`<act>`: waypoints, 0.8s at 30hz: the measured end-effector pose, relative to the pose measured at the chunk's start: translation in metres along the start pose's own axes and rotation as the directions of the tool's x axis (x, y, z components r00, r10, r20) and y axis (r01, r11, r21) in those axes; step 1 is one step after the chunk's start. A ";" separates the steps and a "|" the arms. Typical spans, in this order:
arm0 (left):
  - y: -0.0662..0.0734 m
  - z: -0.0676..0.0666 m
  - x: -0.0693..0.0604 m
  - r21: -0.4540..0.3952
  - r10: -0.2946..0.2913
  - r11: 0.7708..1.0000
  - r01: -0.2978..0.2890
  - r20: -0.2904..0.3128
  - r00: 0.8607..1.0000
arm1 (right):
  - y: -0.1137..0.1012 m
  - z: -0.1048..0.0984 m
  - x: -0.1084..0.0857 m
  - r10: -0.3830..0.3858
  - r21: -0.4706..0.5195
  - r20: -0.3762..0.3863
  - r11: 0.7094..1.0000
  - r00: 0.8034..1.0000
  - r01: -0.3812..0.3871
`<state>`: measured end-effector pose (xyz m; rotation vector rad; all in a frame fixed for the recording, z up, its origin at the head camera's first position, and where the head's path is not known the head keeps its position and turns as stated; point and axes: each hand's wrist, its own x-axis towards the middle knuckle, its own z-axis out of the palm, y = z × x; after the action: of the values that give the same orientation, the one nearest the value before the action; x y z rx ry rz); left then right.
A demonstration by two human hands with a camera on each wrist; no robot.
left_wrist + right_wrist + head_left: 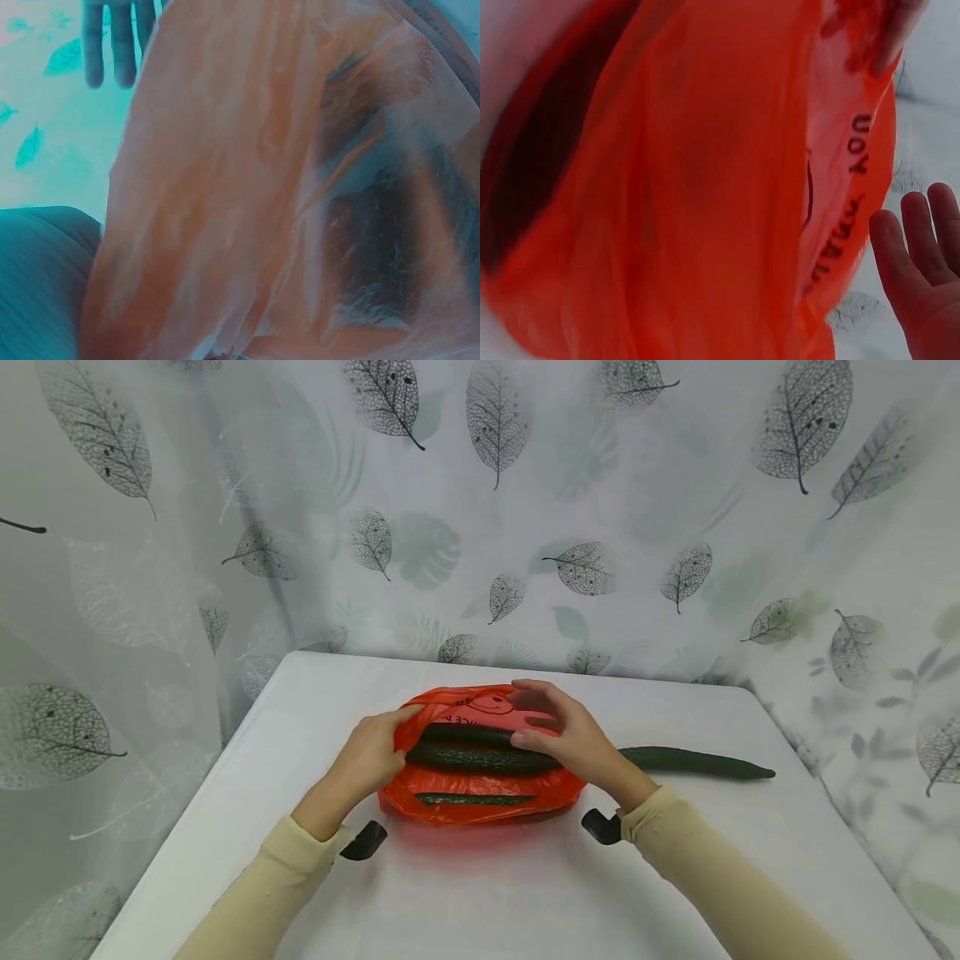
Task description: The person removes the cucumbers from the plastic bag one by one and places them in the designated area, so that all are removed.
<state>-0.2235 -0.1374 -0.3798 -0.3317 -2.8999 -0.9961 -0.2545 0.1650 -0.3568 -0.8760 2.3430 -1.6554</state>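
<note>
A red plastic bag (480, 814) with black print lies on its side, its mouth spread wide. Inside are cucumbers: two (480, 759) lie side by side at the opening and part of another shows nearer the front. My left hand (372, 752) grips the bag's left rim, some fingers hidden behind the plastic. Over the bag's right side is my right hand (573, 735), its fingers (922, 240) straight and spread beside the plastic, holding nothing. One more cucumber (697, 762) lies outside the bag to the right, its near end hidden behind my right hand.
A white table (480, 902) carries everything. Behind it hangs a pale curtain (480, 527) printed with leaves. Dark wrist-camera pieces (364, 842) stick out below both wrists.
</note>
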 end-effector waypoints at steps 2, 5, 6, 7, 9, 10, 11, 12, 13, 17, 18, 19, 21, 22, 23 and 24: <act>0.000 0.000 0.000 -0.010 0.001 1.000 -0.001 0.001 1.000 | 0.001 0.006 0.003 -0.021 0.092 -0.001 0.996 1.000 0.021; 0.001 0.000 0.000 -0.013 0.008 1.000 -0.008 0.002 1.000 | 0.004 0.012 0.006 0.006 0.193 -0.012 0.981 1.000 -0.004; 0.000 0.000 0.000 -0.010 0.011 1.000 -0.011 0.001 1.000 | 0.006 0.014 0.008 0.027 0.217 -0.018 0.976 0.999 -0.022; 0.000 0.001 0.000 -0.007 0.010 1.000 -0.010 0.002 1.000 | 0.007 0.016 0.009 0.054 0.241 -0.022 0.969 0.998 -0.047; 0.000 0.000 0.000 -0.002 0.012 1.000 -0.012 0.001 1.000 | 0.012 0.020 0.011 0.125 0.246 -0.027 0.962 0.992 -0.115; 0.000 0.000 0.000 -0.001 0.011 1.000 -0.011 0.001 1.000 | 0.015 0.022 0.012 0.161 0.230 -0.027 0.962 0.987 -0.151; 0.000 0.000 0.000 0.000 0.012 1.000 -0.012 0.001 1.000 | 0.018 0.024 0.012 0.198 0.202 -0.029 0.961 0.980 -0.188; 0.000 0.000 0.000 0.000 0.010 1.000 -0.010 0.001 1.000 | 0.021 0.026 0.013 0.232 0.166 -0.027 0.960 0.972 -0.224; 0.000 0.000 0.000 -0.001 0.008 1.000 -0.008 0.001 1.000 | 0.025 0.028 0.013 0.265 0.128 -0.022 0.957 0.964 -0.260; 0.000 0.001 0.000 0.004 0.012 1.000 -0.012 0.001 1.000 | 0.036 0.035 0.014 0.336 -0.043 0.037 0.941 0.941 -0.335; 0.000 0.000 0.000 0.006 0.013 1.000 -0.013 0.000 1.000 | 0.038 0.037 0.014 0.344 -0.078 0.060 0.938 0.937 -0.339; 0.001 0.000 0.000 0.007 0.014 1.000 -0.014 -0.002 1.000 | 0.040 0.038 0.015 0.350 -0.108 0.081 0.934 0.933 -0.341; 0.001 0.000 0.000 0.008 0.013 1.000 -0.013 0.000 1.000 | 0.044 0.041 0.016 0.354 -0.163 0.127 0.929 0.927 -0.332; 0.001 0.000 0.000 0.009 0.011 1.000 -0.011 0.000 1.000 | 0.046 0.042 0.016 0.358 -0.188 0.143 0.925 0.923 -0.330; 0.001 0.001 0.000 0.011 0.009 1.000 -0.009 0.001 1.000 | 0.047 0.044 0.017 0.362 -0.207 0.160 0.922 0.918 -0.328; 0.001 0.001 0.000 0.012 0.007 1.000 -0.007 0.001 1.000 | 0.049 0.045 0.017 0.368 -0.229 0.171 0.917 0.914 -0.327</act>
<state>-0.2230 -0.1361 -0.3797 -0.3421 -2.9026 -0.9772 -0.2672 0.1301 -0.4142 -0.5791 2.3685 -1.1496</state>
